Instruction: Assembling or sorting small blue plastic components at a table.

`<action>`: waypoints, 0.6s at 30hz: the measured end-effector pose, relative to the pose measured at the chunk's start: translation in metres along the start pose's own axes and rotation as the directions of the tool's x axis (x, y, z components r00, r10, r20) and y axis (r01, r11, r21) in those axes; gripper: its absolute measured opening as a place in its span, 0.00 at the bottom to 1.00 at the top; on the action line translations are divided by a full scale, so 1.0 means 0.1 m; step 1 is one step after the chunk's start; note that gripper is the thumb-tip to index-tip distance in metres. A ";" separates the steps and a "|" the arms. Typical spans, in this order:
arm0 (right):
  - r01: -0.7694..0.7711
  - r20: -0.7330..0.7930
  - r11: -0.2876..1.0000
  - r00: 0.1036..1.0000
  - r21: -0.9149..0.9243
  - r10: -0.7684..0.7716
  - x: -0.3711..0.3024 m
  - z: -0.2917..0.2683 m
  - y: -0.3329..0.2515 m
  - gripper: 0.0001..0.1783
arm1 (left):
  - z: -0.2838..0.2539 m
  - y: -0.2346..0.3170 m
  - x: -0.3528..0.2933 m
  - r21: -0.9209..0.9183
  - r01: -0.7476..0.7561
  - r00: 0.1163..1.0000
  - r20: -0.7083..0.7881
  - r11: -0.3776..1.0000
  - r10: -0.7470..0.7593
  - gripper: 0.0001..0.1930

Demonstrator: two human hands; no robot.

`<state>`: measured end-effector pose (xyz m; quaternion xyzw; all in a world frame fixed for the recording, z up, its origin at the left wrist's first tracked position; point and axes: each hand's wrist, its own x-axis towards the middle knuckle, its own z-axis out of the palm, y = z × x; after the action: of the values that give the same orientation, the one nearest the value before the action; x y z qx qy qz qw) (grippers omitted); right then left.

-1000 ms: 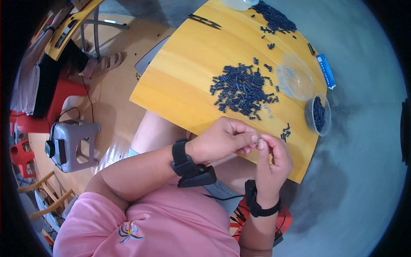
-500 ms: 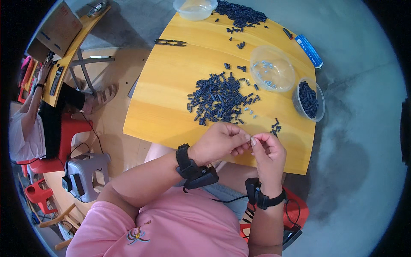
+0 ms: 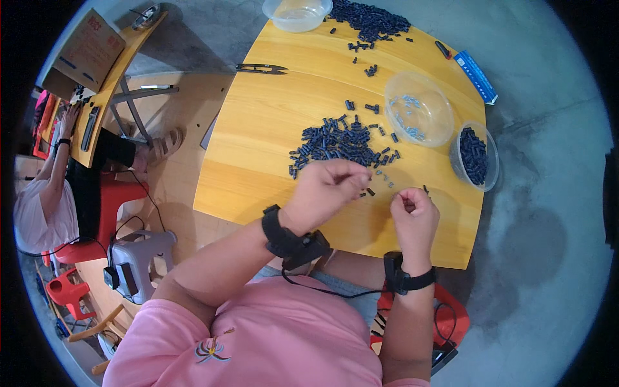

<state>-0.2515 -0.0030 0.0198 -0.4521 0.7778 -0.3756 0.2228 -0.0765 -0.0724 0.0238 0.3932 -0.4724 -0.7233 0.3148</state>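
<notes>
My left hand (image 3: 327,192) hovers over the near edge of a heap of small black cylindrical parts (image 3: 342,140). Its thumb and forefinger are pinched together; anything between them is too small to make out. To its right, my right hand (image 3: 416,216) is above the table near the front edge, fingers curled in a pinch, with whatever they hold hidden. A few tiny pale pieces (image 3: 385,178) lie between the hands, beside the heap. Farther off, a clear round bowl (image 3: 431,126) contains more pale bluish pieces. A smaller clear tub (image 3: 493,158) at the right is filled with black parts.
On the yellow wooden table (image 3: 251,142) are black thread snips (image 3: 261,68), another black heap (image 3: 371,20), a clear bowl (image 3: 298,19), a red-and-black cutter (image 3: 443,49) and a blue box (image 3: 475,77). At left, another person (image 3: 48,206) sits at a second table with a cardboard box (image 3: 87,51).
My hands, which met at the fingertips, have come apart. The left one has moved up and left to the heap; the right one has shifted slightly right. The view has shifted a little.
</notes>
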 end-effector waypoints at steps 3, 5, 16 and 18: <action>0.009 0.015 0.999 1.000 -0.032 -0.009 -0.02 -0.01 0.07 0.03 | -0.19 0.01 -0.02 -0.022 0.009 0.991 -0.136 1.000 -0.012 0.10; 0.034 0.006 0.998 0.999 -0.056 -0.033 -0.02 -0.01 0.08 0.03 | -0.31 0.00 -0.03 -0.104 -0.041 0.974 -0.226 0.994 0.017 0.10; 0.134 -0.031 0.984 0.990 -0.119 -0.138 0.04 0.05 0.11 0.06 | -0.42 -0.02 -0.09 -0.108 -0.160 0.960 -0.247 0.981 0.129 0.11; 0.129 -0.008 0.984 0.991 -0.122 -0.131 0.01 -0.05 0.10 0.07 | -0.44 0.05 -0.09 -0.118 -0.197 0.943 -0.294 0.973 0.156 0.11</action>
<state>-0.2609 0.0007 0.0144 -0.5116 0.7697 -0.3449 0.1639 -0.0341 -0.0863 0.0205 0.4246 -0.4019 -0.6608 0.4707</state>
